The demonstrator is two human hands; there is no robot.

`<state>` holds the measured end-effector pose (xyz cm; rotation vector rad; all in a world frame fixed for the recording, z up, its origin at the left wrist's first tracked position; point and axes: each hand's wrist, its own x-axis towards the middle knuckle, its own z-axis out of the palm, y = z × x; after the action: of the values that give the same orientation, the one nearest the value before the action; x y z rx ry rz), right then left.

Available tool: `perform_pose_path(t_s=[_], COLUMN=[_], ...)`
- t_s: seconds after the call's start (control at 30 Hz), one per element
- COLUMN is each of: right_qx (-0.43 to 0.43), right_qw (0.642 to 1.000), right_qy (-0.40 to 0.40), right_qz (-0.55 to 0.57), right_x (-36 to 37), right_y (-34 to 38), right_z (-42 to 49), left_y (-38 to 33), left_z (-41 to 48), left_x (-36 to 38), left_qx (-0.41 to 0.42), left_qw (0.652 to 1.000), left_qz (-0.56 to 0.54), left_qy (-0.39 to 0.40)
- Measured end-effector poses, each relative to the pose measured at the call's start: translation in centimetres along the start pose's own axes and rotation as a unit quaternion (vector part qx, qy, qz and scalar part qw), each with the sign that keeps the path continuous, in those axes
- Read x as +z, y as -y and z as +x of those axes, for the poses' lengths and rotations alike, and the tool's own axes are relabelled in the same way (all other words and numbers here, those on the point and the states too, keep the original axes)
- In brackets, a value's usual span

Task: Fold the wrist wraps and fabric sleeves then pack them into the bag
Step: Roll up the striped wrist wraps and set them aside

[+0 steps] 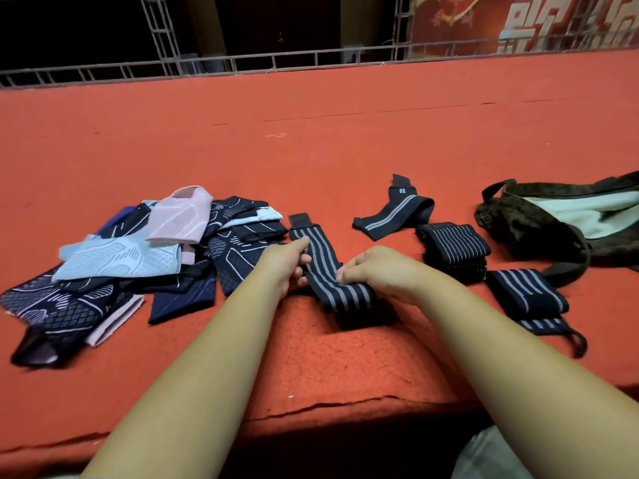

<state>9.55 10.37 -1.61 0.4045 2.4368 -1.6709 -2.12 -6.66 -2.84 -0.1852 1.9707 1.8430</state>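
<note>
A black wrist wrap with grey stripes (328, 267) lies stretched on the red carpet in front of me. My left hand (287, 261) pinches it near its middle, and my right hand (373, 271) grips its folded near end. To the right sit a folded wrap stack (453, 247), another folded wrap (525, 292) and a loose wrap (397, 209). A pile of fabric sleeves (131, 257) in pink, light blue and dark patterns lies at the left. The dark bag (539, 223) lies open at the far right, showing a pale lining.
The red carpeted platform (311, 133) stretches far ahead to a metal truss railing (242, 63). Its front edge (311, 409) drops off just below my forearms. A pale cloth (491, 458) shows at the bottom right.
</note>
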Motion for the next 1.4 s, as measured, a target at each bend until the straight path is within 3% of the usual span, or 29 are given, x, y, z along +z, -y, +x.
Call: perform_pose_path(t_s=[0.13,0.27,0.37,0.5,0.6,0.8,0.93,1.1,1.3,1.4], right_qx=[0.026,0.033,0.033,0.021,0.01,-0.007,-0.068,-0.115,-0.122,-0.108], right_qw=[0.997,0.985,0.985,0.985,0.985,0.974,0.974,0.976,0.971,0.972], right_qy=[0.056,-0.066,-0.114,-0.143,-0.145,-0.184,-0.207,-0.185,-0.169,-0.167], right_qz=[-0.055,-0.155,-0.127,-0.091,-0.093,-0.136,-0.065,0.03,0.117,0.122], right_x=[-0.3,-1.1,-1.2,-0.6,-0.1,0.1,0.0,0.1,0.0,-0.5], right_y=[0.4,0.6,0.2,0.4,0.7,-0.7,-1.8,-1.3,-0.4,-0.3], right_z=[-0.5,0.7,2.6,4.9,7.1,10.5,10.7,9.3,8.1,7.8], left_y=[0.6,0.3,-0.3,-1.2,-1.5,-1.5,0.2,1.9,1.9,1.7], left_z=[0.2,-0.8,-1.4,-1.2,-0.3,2.1,4.0,4.8,4.6,4.0], left_x=[0.0,-0.7,-1.3,-1.5,-0.9,0.1,0.0,0.3,0.3,0.0], left_qx=[0.01,-0.007,-0.008,0.082,0.127,0.103,0.152,0.303,0.367,0.4], left_qw=[1.0,0.988,0.956,0.915,0.915,0.949,0.937,0.898,0.906,0.893], left_qz=[0.023,0.148,0.285,0.393,0.382,0.297,0.311,0.303,0.206,0.205], left_qy=[-0.003,0.043,0.065,0.033,-0.001,-0.016,-0.038,-0.102,-0.05,-0.035])
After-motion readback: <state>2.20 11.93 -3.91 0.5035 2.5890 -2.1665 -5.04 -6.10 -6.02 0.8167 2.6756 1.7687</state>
